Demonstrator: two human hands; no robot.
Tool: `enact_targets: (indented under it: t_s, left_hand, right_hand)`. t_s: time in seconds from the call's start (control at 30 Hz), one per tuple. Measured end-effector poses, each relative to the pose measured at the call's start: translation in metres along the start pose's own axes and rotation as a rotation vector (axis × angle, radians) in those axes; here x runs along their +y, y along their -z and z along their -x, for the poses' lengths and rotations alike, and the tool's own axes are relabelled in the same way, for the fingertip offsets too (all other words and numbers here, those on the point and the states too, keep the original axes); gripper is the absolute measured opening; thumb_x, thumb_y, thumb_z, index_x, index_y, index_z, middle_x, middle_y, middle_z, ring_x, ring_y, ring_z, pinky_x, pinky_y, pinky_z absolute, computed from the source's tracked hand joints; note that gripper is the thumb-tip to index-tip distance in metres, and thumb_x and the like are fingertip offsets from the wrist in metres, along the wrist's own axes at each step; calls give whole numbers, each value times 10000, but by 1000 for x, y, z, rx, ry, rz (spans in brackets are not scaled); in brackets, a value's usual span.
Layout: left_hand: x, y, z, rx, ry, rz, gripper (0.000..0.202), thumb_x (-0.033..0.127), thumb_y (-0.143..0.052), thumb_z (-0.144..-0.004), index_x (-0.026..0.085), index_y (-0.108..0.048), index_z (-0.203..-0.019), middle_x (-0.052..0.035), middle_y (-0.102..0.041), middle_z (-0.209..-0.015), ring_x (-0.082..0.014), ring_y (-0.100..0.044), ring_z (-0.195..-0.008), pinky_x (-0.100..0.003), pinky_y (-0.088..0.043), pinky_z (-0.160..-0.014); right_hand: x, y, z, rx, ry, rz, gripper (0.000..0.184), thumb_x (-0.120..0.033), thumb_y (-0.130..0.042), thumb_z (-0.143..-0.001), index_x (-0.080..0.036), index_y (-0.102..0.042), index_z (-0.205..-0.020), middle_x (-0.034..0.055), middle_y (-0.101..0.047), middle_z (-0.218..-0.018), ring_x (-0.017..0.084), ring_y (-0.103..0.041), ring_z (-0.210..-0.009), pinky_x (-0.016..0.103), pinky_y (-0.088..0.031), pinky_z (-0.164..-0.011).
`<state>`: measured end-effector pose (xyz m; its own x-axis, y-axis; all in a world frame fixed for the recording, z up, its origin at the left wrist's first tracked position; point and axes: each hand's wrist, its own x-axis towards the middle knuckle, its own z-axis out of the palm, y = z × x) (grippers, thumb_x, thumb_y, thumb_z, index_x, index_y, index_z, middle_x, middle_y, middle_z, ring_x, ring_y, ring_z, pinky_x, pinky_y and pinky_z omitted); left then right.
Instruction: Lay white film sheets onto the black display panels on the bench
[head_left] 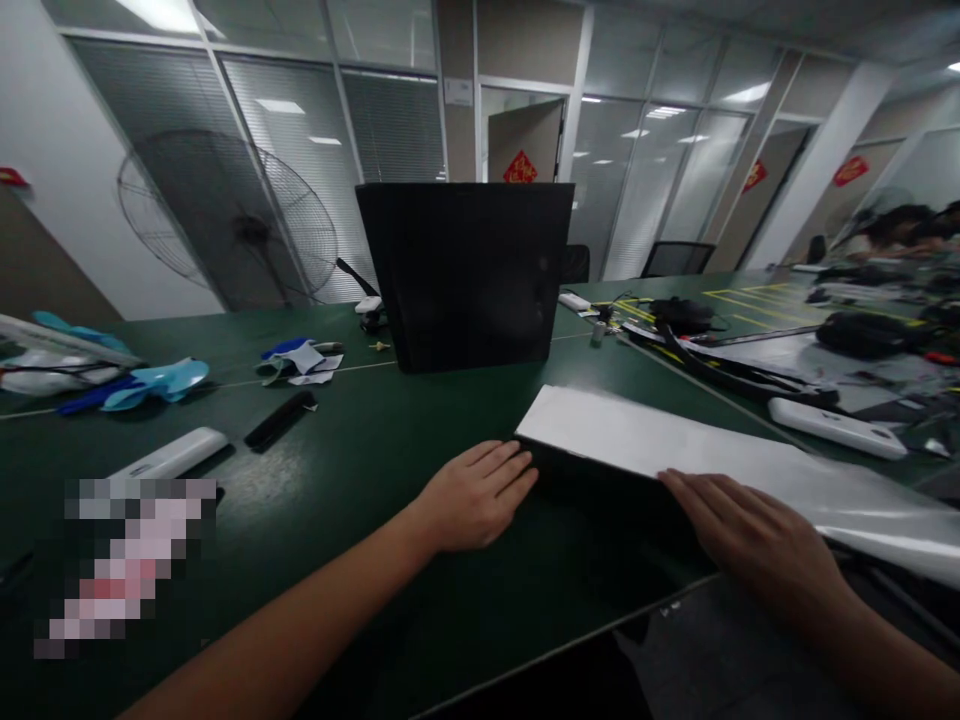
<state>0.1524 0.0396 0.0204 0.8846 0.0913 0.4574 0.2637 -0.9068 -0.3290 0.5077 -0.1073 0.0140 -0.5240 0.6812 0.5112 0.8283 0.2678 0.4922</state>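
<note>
A long flat white panel (675, 445) with a dark underside lies across the green table (360, 450), running from the middle toward the right edge. My left hand (476, 495) rests flat on the table, fingers stretched out and touching the panel's near left corner. My right hand (757, 540) lies flat with fingers extended on the panel's near edge. Neither hand grips anything. Behind the panel stands an upright black box (465, 275).
On the left lie a white bar (172, 455), a small black bar (281, 418), blue and white scraps (300, 360) and light-blue pieces (161, 382). A floor fan (225, 215) stands behind. Cables, black bags and white devices (836, 428) crowd the right side. People sit far right.
</note>
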Motion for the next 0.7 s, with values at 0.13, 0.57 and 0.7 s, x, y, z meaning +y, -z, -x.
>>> enact_targets:
  t_s: [0.13,0.57,0.7]
  left_hand:
    - [-24,11,65,-196,267,2,417,217,-527,-978,154,-673,-1364,-139,-722,-1346,-283,-653,-1287,-480,-520,-1087]
    - [-51,22,123,-220,867,178,421,339,-450,-1023,156,-696,-1311,-111,-737,-1298,-258,-672,-1216,-460,-548,-1044]
    - [-59,24,135,-252,985,166,432,378,-457,-1015,183,-695,-1319,-112,-729,-1313,-268,-668,-1220,-451,-552,-1031]
  right_hand:
    - [15,-20,-7,-88,-71,63,490,35,-409,-881,-84,-627,-1304,158,-728,-1190,276,-688,-1039,392,-562,-828]
    - [37,-79,-50,-200,-59,165,506,-20,-350,-934,-97,-635,-1345,184,-687,-1152,285,-664,-973,393,-535,-812]
    - [48,-83,-60,-189,-7,246,467,-18,-404,-904,-75,-636,-1305,165,-670,-1056,283,-651,-908,394,-536,-776]
